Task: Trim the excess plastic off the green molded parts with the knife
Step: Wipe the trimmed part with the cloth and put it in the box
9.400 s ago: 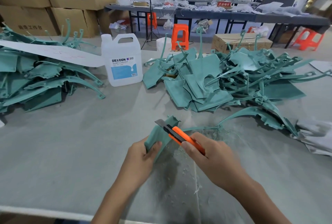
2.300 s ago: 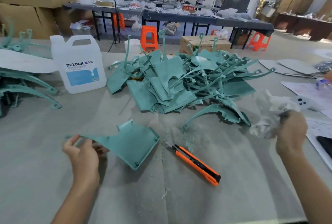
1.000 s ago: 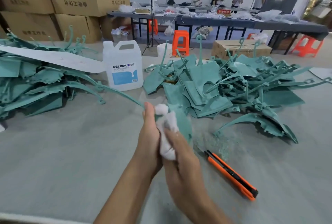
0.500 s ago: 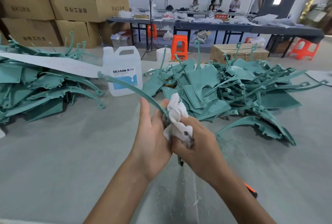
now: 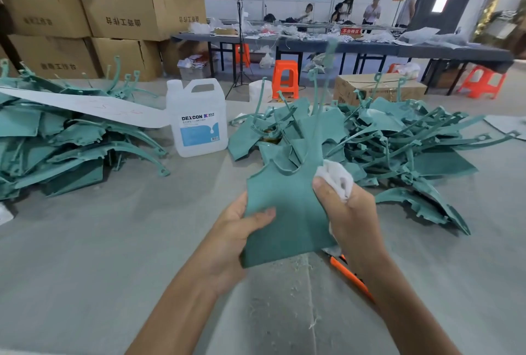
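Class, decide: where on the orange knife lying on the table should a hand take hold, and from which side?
Take the knife by its orange handle, from above, grip across its narrow width. It lies flat on the table; its far end, likely the blade, is hidden behind the green part.

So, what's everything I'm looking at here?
part: one, green, held in both hands
cloth: one, white, in right hand
knife: one, orange, under right forearm
left pile: one, green, table's left
right pile: one, green, behind held part
jug: one, white, between piles
sheet: one, white, on left pile
boxes: several, brown, far left
stools: several, orange, floor behind
table: one, grey, underneath
left hand: one, grips part
right hand: one, holds cloth
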